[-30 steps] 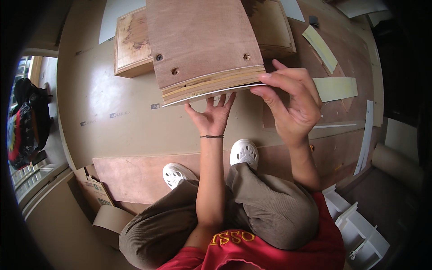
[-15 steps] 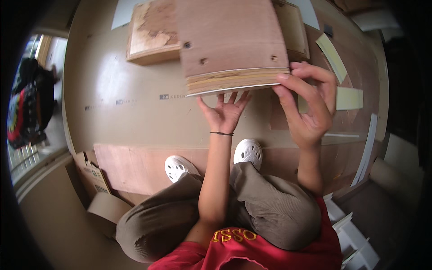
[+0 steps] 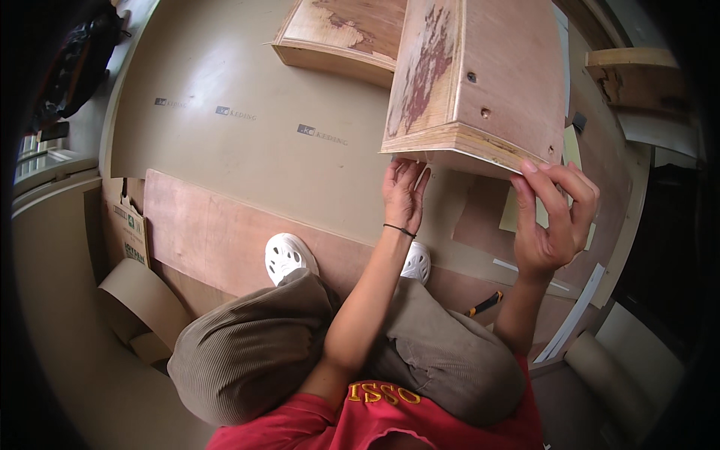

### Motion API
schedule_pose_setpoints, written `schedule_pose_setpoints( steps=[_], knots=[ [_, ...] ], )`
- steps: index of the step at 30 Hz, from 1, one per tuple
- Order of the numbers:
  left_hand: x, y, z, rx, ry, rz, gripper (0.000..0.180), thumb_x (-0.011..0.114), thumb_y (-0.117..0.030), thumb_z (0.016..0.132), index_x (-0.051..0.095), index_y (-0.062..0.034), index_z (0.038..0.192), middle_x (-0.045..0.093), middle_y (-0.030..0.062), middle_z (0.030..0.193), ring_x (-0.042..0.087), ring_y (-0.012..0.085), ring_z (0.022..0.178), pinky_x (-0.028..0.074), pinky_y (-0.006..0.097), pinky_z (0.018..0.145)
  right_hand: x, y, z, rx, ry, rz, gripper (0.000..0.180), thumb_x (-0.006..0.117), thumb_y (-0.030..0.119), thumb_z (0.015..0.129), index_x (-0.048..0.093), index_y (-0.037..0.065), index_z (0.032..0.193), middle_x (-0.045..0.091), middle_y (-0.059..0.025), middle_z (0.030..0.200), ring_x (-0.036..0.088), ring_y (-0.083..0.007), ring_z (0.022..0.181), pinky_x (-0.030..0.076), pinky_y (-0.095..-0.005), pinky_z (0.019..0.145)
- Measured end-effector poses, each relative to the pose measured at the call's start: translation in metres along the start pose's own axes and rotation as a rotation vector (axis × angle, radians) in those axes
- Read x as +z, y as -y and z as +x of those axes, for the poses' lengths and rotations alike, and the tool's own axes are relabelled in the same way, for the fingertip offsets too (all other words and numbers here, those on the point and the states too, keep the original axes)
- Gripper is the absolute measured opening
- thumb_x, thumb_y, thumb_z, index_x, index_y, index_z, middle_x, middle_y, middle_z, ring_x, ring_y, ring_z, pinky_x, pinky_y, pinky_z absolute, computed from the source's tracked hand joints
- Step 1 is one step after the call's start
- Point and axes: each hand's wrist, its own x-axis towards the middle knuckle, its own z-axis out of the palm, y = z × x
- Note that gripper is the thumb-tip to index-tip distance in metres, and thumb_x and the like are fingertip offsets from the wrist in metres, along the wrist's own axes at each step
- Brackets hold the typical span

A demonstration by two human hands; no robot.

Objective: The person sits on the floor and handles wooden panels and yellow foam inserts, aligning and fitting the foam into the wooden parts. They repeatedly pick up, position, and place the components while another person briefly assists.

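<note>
A plywood box (image 3: 510,75) with layered edges and a few round holes is at the upper right. One of its sides (image 3: 426,67) has dark, torn-looking patches. A thin white edge (image 3: 450,148) runs along its near end. My right hand (image 3: 555,214) pinches the near right corner of that end between thumb and fingers. Under the near end, my left hand (image 3: 405,195) reaches up with its fingers stretched out. The fingertips are at the box's underside and partly hidden, so I cannot tell how firmly they touch.
Another wooden box (image 3: 337,37) lies behind to the left. A brown board (image 3: 225,165) covers the floor, with a plywood strip (image 3: 202,232) in front. A black-and-orange cutter knife (image 3: 484,304) and white strips (image 3: 574,315) lie at the right. Rolled brown sheet (image 3: 146,296) stands at the left.
The box has turned, so its patched side now shows, and it sits farther right in view. Both hands are farther right with it. The cutter knife has come into view.
</note>
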Motion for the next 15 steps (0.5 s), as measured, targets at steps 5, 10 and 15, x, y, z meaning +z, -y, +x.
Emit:
schedule_pose_setpoints(
  steps=[5, 10, 15],
  knots=[
    [-0.023, 0.0, 0.017, -0.03, 0.107, -0.013, 0.033, 0.063, -0.012, 0.095, 0.047, -0.0057, 0.123, 0.055, 0.0083, 0.125, 0.055, 0.0273, 0.119, 0.046, 0.041, 0.108, -0.001, 0.005, 0.007, 0.001, 0.024, 0.073, 0.031, 0.083, 0.007, 0.068, 0.073, 0.011, 0.098, 0.062, -0.0024, 0.09, 0.059, -0.0213, 0.085, 0.05, -0.042, 0.085],
    [-0.027, -0.005, 0.017, -0.103, 0.172, -0.085, 0.039, 0.061, -0.02, 0.096, 0.047, -0.0082, 0.131, 0.05, 0.0059, 0.132, 0.049, 0.025, 0.125, 0.041, 0.041, 0.112, -0.003, 0.002, 0.011, 0.03, 0.074, 0.095, 0.035, 0.083, 0.009, 0.067, 0.073, 0.011, 0.1, 0.062, -0.0022, 0.088, 0.059, -0.022, 0.085, 0.05, -0.0425, 0.085],
    [-0.029, -0.017, 0.028, 0.003, 0.224, -0.087, 0.053, 0.063, -0.034, 0.094, 0.045, -0.0082, 0.137, 0.046, 0.0048, 0.138, 0.044, 0.0223, 0.129, 0.037, 0.042, 0.115, 0.003, 0.004, 0.021, -0.018, 0.127, 0.068, 0.045, 0.084, 0.02, 0.064, 0.073, 0.013, 0.106, 0.065, -0.0033, 0.097, 0.059, -0.0231, 0.086, 0.05, -0.0421, 0.086]
  ],
)
